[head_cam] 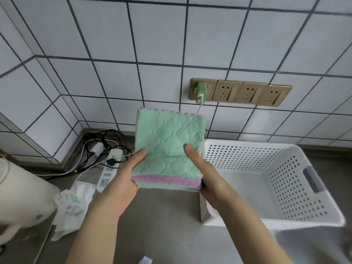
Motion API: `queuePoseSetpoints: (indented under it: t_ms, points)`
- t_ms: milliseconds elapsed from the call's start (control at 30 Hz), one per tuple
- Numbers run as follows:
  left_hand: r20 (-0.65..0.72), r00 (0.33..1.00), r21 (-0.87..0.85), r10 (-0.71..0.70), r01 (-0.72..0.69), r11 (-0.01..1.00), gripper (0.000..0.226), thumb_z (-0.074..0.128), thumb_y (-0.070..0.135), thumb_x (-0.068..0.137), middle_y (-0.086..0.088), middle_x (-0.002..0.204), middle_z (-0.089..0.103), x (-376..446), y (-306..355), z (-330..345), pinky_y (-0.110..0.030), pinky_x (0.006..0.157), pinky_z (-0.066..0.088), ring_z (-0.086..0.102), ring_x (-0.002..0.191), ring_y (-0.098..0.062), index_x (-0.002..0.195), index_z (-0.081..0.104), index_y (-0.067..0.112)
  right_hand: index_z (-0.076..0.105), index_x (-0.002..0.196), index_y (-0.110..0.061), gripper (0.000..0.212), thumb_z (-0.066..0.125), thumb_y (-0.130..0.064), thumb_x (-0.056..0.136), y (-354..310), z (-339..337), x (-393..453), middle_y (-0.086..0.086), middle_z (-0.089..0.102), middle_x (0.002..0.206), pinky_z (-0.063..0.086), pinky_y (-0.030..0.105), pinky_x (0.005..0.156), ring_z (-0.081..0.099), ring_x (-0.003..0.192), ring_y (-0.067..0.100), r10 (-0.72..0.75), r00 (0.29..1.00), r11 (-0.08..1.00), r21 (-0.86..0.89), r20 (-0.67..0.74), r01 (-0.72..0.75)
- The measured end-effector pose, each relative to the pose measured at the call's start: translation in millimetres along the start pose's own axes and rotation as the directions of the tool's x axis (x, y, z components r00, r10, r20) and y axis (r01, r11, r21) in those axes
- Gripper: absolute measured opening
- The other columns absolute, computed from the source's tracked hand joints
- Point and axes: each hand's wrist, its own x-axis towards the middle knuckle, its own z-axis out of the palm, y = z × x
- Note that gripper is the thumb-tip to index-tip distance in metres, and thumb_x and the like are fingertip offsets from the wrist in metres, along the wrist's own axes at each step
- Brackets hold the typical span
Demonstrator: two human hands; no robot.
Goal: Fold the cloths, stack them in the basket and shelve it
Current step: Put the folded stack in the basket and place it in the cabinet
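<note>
A stack of folded cloths (167,141), green on top with pink and green layers showing at its near edge, is held up above the grey counter. My left hand (123,178) grips its near left corner, thumb on top. My right hand (207,178) grips its near right side, thumb pressed on the top cloth. A white perforated basket (285,221) stands on the counter just right of the stack, and nothing shows inside it.
A white power strip (108,172) with tangled black cables lies in the back left corner. Crumpled plastic wrappers (70,206) and a cream appliance (21,195) sit at the left. Wall sockets (242,93) with a green charger are behind the stack on the tiled wall.
</note>
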Motion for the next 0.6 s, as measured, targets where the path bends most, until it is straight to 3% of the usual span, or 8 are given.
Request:
queuePoseSetpoints:
  t_ms: [67,133,167,233,333,433,533,600]
  points:
    - [-0.006,0.999,0.092,0.04,-0.039,0.995,0.036,0.067,0.038,0.076,0.008,0.109,0.071,-1.7,-10.8,27.7,-0.038,0.1,0.045,0.063,0.109,-0.012,0.111,0.068,0.027,0.061,0.126,-0.019,0.051,0.057,-0.052,0.088,-18.5,-23.0,-19.8,0.003,0.065,0.124,0.035,0.039,0.11,0.06,0.118,0.019,-0.022,1.0,0.999,-0.043,-0.014,0.022]
    - [-0.036,0.999,0.167,-0.015,0.02,0.986,0.017,0.071,0.022,0.081,0.017,0.095,0.07,4.6,-30.1,64.1,-0.023,0.095,0.047,0.062,0.093,0.007,0.096,0.066,0.028,0.06,0.128,-0.015,0.049,0.055,-0.047,0.091,-31.8,-58.3,-44.1,0.006,0.065,0.125,0.036,0.041,0.109,0.06,0.118,0.022,-0.033,0.999,0.997,-0.067,-0.027,0.031]
    - [0.004,0.999,0.165,-0.051,0.05,0.985,0.015,0.068,0.016,0.081,0.01,0.096,0.067,4.7,-37.5,81.8,-0.018,0.087,0.045,0.06,0.089,0.005,0.094,0.061,0.019,0.058,0.129,-0.014,0.047,0.053,-0.044,0.092,-36.1,-74.7,-53.8,0.006,0.064,0.126,0.037,0.041,0.109,0.06,0.118,0.023,-0.029,0.999,0.997,-0.07,-0.033,0.027]
    - [0.098,0.992,0.106,-0.086,0.075,0.992,0.041,0.065,0.017,0.064,-0.01,0.103,0.054,11.3,-54.9,116.0,-0.029,0.081,0.036,0.051,0.095,-0.017,0.103,0.054,0.011,0.056,0.13,-0.011,0.046,0.051,-0.04,0.094,-43.8,-110.3,-75.1,0.008,0.063,0.128,0.038,0.04,0.108,0.059,0.119,0.023,-0.006,0.999,0.998,-0.058,-0.04,0.004]
    - [0.133,0.968,0.078,-0.211,0.202,0.976,0.046,0.058,0.012,0.059,-0.018,0.106,0.061,26.7,-79.1,153.1,-0.038,0.088,0.042,0.057,0.103,-0.03,0.105,0.059,0.006,0.055,0.13,-0.009,0.048,0.053,-0.039,0.093,-45.8,-158.2,-88.5,0.01,0.062,0.128,0.04,0.04,0.108,0.059,0.119,0.023,0.092,0.994,0.993,-0.072,-0.051,-0.096]
    - [0.096,0.933,0.1,-0.346,0.337,0.936,0.039,0.055,0.008,0.058,-0.013,0.102,0.059,50.8,-98.3,177.4,-0.034,0.079,0.048,0.06,0.103,-0.029,0.097,0.055,0.01,0.046,0.137,-0.012,0.066,0.07,-0.04,0.083,-41.8,-208.6,-84.3,0.01,0.059,0.132,0.034,0.046,0.112,0.055,0.123,0.027,0.222,0.974,0.974,-0.032,-0.047,-0.223]
    - [0.02,0.897,0.164,-0.441,0.432,0.887,0.047,0.058,0.007,0.055,-0.013,0.109,0.056,78.0,-106.3,186.8,-0.049,0.094,0.047,0.06,0.111,-0.033,0.101,0.05,0.012,0.046,0.136,-0.015,0.074,0.077,-0.041,0.074,-30.5,-243.7,-66.8,0.013,0.058,0.132,0.034,0.053,0.11,0.055,0.122,0.033,0.331,0.943,0.943,0.027,-0.029,-0.33]
    - [-0.101,0.882,0.27,-0.461,0.47,0.84,0.048,0.059,0.011,0.048,-0.012,0.102,0.054,98.3,-115.8,186.8,-0.053,0.094,0.045,0.061,0.101,-0.031,0.094,0.047,0.012,0.047,0.132,-0.019,0.073,0.076,-0.04,0.068,-21.7,-257.5,-51.4,0.012,0.06,0.129,0.037,0.054,0.106,0.056,0.119,0.035,0.413,0.909,0.911,0.004,-0.053,-0.413]
